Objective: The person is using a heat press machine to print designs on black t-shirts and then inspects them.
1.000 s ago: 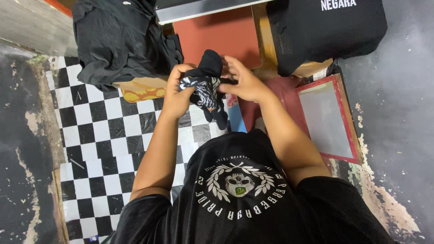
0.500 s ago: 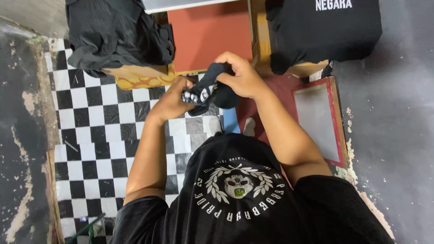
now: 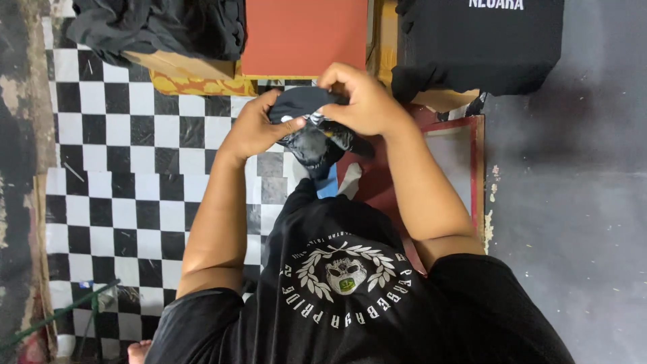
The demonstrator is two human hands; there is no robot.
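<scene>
I take the orange board [image 3: 303, 37] at the top as my landmark. Far left of it I see a heap of black cloth [image 3: 158, 27] on the checkered floor [image 3: 128, 168]. Just below the board, my left hand [image 3: 253, 128] comes up on a bent forearm, fingers curled tight around the left side of a bundled black printed cloth [image 3: 310, 128]. My right hand [image 3: 364, 101] arches over the bundle from the right, fingers closed down on its top. Right of the board lies a folded black shirt [image 3: 482, 47].
</scene>
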